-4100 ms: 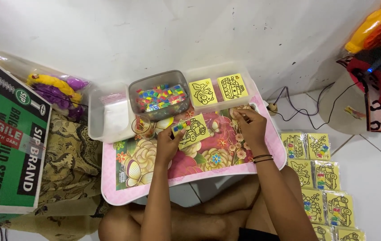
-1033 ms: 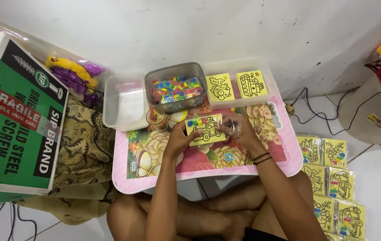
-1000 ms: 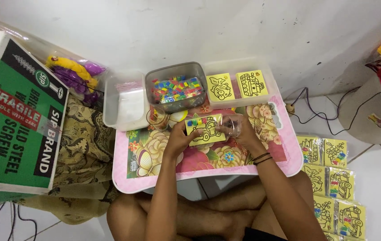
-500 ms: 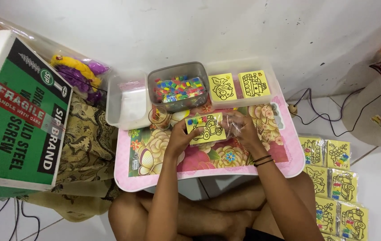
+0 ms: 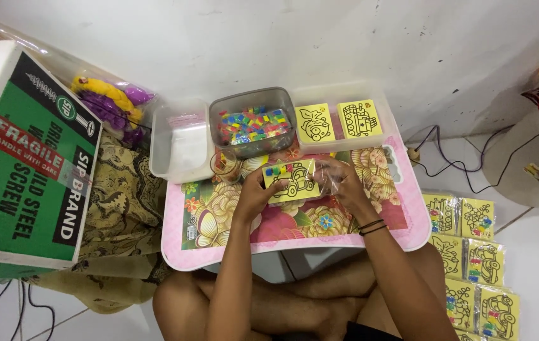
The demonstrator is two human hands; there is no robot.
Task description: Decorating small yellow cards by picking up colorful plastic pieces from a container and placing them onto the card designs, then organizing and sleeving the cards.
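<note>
Just in front of the grey tub [image 5: 254,124] of coloured pieces, your left hand [image 5: 254,191] pinches the yellow card [image 5: 291,179] while right-hand fingers [image 5: 336,173] grip its clear sleeve [image 5: 326,182]; bagging looks underway, so keep the mouth open

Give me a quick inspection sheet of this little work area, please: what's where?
Surface: low pink table with a floral top.
Job's things: yellow picture card with small coloured packets on it, clear plastic sleeve.
Clutter: grey tub of coloured packets, empty clear tub, two yellow cards in a tray, sleeved cards on the floor.
Hands: left hand holds the card; right hand pinches the sleeve at its end.
Cables: black cords on the floor.
Surroundings: white wall, green cardboard box, patterned cloth.
</note>
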